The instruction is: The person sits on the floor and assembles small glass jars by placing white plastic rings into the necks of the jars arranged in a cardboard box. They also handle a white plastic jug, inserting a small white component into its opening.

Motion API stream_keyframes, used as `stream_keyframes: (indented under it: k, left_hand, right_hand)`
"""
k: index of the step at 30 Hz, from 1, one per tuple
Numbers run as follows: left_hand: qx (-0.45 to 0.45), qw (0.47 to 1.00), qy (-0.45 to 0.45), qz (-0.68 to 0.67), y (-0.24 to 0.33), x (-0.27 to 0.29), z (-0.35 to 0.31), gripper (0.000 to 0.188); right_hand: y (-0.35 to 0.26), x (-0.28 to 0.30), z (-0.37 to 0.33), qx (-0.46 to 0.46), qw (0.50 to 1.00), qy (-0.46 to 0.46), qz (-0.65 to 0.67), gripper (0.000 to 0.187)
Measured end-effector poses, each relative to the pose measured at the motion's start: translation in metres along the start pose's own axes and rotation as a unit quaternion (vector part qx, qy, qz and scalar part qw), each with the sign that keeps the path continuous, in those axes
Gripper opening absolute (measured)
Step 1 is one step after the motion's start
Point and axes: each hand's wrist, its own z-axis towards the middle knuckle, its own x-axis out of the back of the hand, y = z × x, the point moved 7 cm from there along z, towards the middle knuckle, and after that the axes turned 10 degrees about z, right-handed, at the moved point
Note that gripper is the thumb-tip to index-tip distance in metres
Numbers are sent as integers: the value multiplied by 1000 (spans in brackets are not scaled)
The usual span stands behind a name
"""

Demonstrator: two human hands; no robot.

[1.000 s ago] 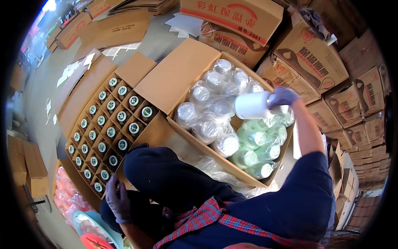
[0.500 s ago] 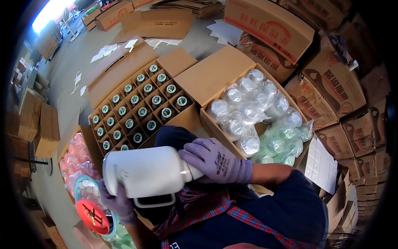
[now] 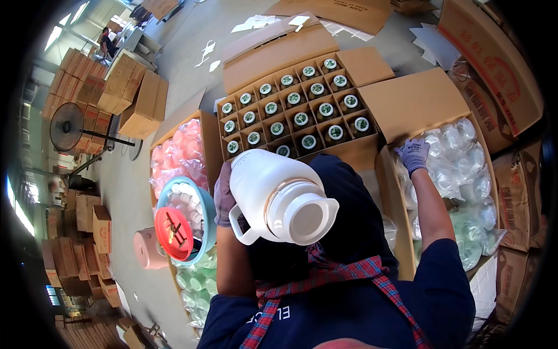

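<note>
A white thermos jug (image 3: 268, 189) with a loop handle lies tilted over my lap, its round pale mouth end and spout facing toward me. My left hand (image 3: 223, 196), in a grey-purple glove, grips it from the left side, partly hidden behind its body. My right hand (image 3: 414, 156), gloved too, is stretched out to the open carton (image 3: 403, 224) on the right. Its fingers are apart at the edge of the clear-bagged white plastic parts (image 3: 450, 157). I cannot make out anything held in it.
Ahead stands a divided carton (image 3: 354, 148) with several green-patterned round tops in its cells. To the left are bagged pink parts (image 3: 180, 148), a blue basin (image 3: 208, 224) of white pieces, a red dish (image 3: 168, 232) and bagged green parts (image 3: 195, 282). A fan (image 3: 67, 127) stands farther left.
My right hand has left the jug's neck and reached right to the carton of bagged parts. The jug has turned in my left hand, its mouth now toward me. The whole view has shifted.
</note>
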Motion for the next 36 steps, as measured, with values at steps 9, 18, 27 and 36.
stream_keyframes:
  k: [9, 18, 27, 36]
  left_hand:
    - [44, 990, -57, -118, -3, -36, 2, 48]
    - [-175, 879, -24, 443, 13, -45, -10, 30]
    - [-304, 813, 161, 469, 39, 5, -134, 37]
    - [-228, 493, 587, 600, 24, 252, -208, 28]
  right_hand:
    - [-14, 94, -55, 92, 960, 216, 156, 56]
    - [-153, 294, -231, 544, 510, 107, 658, 51]
    - [-153, 283, -281, 506, 598, 107, 612, 18]
    - [-180, 283, -261, 550, 632, 34, 546, 15]
